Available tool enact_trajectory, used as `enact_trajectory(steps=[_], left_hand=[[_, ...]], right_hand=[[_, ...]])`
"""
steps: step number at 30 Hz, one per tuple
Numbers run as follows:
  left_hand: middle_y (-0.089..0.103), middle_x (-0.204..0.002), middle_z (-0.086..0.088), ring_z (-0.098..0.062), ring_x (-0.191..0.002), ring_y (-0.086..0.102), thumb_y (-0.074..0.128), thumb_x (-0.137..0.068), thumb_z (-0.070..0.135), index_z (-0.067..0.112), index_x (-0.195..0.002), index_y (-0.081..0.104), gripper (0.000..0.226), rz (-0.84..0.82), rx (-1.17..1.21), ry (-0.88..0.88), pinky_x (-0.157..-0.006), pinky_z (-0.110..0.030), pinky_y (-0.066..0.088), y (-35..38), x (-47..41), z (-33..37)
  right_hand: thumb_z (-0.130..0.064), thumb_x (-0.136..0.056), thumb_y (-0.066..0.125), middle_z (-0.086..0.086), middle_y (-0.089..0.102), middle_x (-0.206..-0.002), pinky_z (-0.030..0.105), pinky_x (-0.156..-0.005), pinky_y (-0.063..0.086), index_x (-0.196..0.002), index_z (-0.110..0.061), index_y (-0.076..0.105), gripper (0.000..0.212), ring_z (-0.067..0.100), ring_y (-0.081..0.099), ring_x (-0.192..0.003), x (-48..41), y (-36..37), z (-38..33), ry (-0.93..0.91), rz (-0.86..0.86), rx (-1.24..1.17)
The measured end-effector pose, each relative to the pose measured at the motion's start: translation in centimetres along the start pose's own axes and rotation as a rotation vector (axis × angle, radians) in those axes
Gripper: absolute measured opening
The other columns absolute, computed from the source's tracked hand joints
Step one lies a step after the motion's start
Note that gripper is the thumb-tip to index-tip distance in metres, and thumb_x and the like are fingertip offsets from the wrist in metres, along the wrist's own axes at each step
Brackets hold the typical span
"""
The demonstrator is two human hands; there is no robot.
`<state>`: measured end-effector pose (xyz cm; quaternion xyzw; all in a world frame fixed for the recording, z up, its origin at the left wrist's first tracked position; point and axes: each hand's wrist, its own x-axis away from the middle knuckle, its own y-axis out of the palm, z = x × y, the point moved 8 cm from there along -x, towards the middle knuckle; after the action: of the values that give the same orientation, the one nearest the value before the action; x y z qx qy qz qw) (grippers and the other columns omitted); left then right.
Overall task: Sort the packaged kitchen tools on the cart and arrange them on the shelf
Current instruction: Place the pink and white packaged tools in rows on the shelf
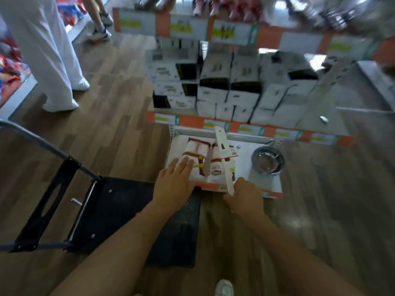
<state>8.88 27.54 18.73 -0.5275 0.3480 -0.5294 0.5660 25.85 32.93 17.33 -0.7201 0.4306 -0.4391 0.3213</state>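
While the left hand rests flat and open on the packs, the right hand grips a tool; shelving seems underway, and next it needs laying alongside on the shelf.

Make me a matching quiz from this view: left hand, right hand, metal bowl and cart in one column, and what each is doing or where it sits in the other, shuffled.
1. left hand
2. right hand
3. metal bowl
4. cart

A. stands on the floor, left of the bottom shelf
B. grips the long carded tool
C. sits on the right part of the bottom shelf
D. lies flat on the white packages

Pairs: 1-D, 2-B, 3-C, 4-A.
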Motion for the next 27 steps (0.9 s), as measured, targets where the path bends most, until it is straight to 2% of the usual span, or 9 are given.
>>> enact_trajectory(steps=[2, 4, 6, 9, 12, 17, 23, 25, 27], left_hand=[[0.041, -0.146, -0.006, -0.028, -0.135, 0.038, 0.055, -0.089, 0.034, 0.013, -0.139, 0.040, 0.057, 0.072, 0.020, 0.058, -0.099, -0.045, 0.042, -2.6, -0.2, 2.8], [0.055, -0.133, -0.009, -0.032, -0.122, 0.053, 0.053, -0.086, 0.038, 0.010, -0.130, 0.053, 0.052, 0.122, 0.017, 0.073, -0.086, -0.046, 0.051, -4.4, -0.4, 5.1], [0.045, -0.143, -0.007, -0.030, -0.131, 0.043, 0.039, -0.091, 0.042, 0.011, -0.137, 0.043, 0.056, 0.124, 0.022, 0.072, -0.095, -0.047, 0.046, -5.9, -0.7, 7.5], [0.017, -0.156, -0.002, -0.023, -0.144, 0.013, 0.036, -0.097, 0.039, 0.016, -0.148, 0.016, 0.059, 0.099, 0.064, 0.042, -0.113, -0.044, 0.026, -7.1, -1.2, 10.9], [0.004, -0.158, 0.001, -0.020, -0.146, 0.003, 0.030, -0.098, 0.042, 0.019, -0.149, 0.004, 0.062, 0.090, 0.052, 0.034, -0.116, -0.041, 0.017, -8.6, -1.1, 14.8], [0.010, -0.158, 0.002, -0.020, -0.145, 0.006, 0.031, -0.096, 0.046, 0.021, -0.148, 0.008, 0.062, 0.129, 0.068, 0.083, -0.116, -0.041, 0.018, -11.4, -1.4, 21.9], [0.016, -0.156, 0.001, -0.022, -0.144, 0.012, 0.030, -0.095, 0.050, 0.021, -0.148, 0.010, 0.064, 0.195, 0.011, 0.149, -0.115, -0.040, 0.022, -14.8, -2.3, 27.5], [0.016, -0.156, 0.000, -0.021, -0.144, 0.012, 0.031, -0.095, 0.049, 0.020, -0.148, 0.010, 0.063, 0.212, 0.008, 0.168, -0.114, -0.041, 0.022, -15.7, -2.8, 28.5], [0.016, -0.156, 0.001, -0.021, -0.144, 0.010, 0.032, -0.096, 0.048, 0.020, -0.148, 0.011, 0.063, 0.224, 0.020, 0.183, -0.113, -0.041, 0.022, -16.4, -3.5, 29.1]], right_hand=[[-0.034, -0.085, 0.060, 0.009, 0.063, -0.106, 0.027, -0.077, 0.046, -0.106, -0.009, 0.055, 0.033, 0.025, 0.061, -0.100, 0.8, -3.1, 1.3, -0.022, 0.041, 0.001], [-0.041, -0.086, 0.058, 0.008, 0.063, -0.104, 0.029, -0.074, 0.046, -0.098, -0.010, 0.054, 0.033, 0.025, 0.061, -0.098, 1.6, -5.8, 2.9, -0.022, 0.052, 0.018], [-0.036, -0.087, 0.058, 0.010, 0.061, -0.108, 0.030, -0.073, 0.041, -0.101, -0.009, 0.052, 0.031, 0.026, 0.059, -0.100, 2.4, -8.6, 4.4, -0.002, 0.061, 0.063], [-0.031, -0.085, 0.063, 0.010, 0.061, -0.116, 0.030, -0.080, 0.046, -0.116, -0.008, 0.052, 0.040, 0.027, 0.059, -0.105, 3.1, -13.0, 6.1, 0.019, 0.124, 0.027], [-0.031, -0.082, 0.065, 0.009, 0.066, -0.110, 0.025, -0.067, 0.043, -0.105, -0.010, 0.059, 0.031, 0.025, 0.063, -0.097, 3.8, -16.4, 7.7, 0.028, 0.165, -0.011], [-0.028, -0.082, 0.065, 0.003, 0.064, -0.087, 0.014, -0.046, 0.025, -0.095, -0.009, 0.065, 0.023, 0.018, 0.062, -0.082, 5.9, -22.6, 10.1, -0.023, 0.283, -0.061], [-0.032, -0.078, 0.066, 0.000, 0.065, -0.080, 0.018, -0.048, 0.031, -0.079, -0.015, 0.064, 0.017, 0.018, 0.059, -0.074, 6.5, -27.7, 12.4, -0.019, 0.347, -0.051], [-0.035, -0.077, 0.066, 0.001, 0.068, -0.084, 0.022, -0.055, 0.042, -0.086, -0.008, 0.065, 0.029, 0.019, 0.062, -0.077, 6.0, -28.8, 12.9, 0.003, 0.364, -0.061], [-0.035, -0.076, 0.067, 0.005, 0.070, -0.092, 0.024, -0.064, 0.041, -0.092, -0.008, 0.064, 0.032, 0.022, 0.064, -0.086, 5.8, -30.2, 13.0, 0.012, 0.400, -0.052]])
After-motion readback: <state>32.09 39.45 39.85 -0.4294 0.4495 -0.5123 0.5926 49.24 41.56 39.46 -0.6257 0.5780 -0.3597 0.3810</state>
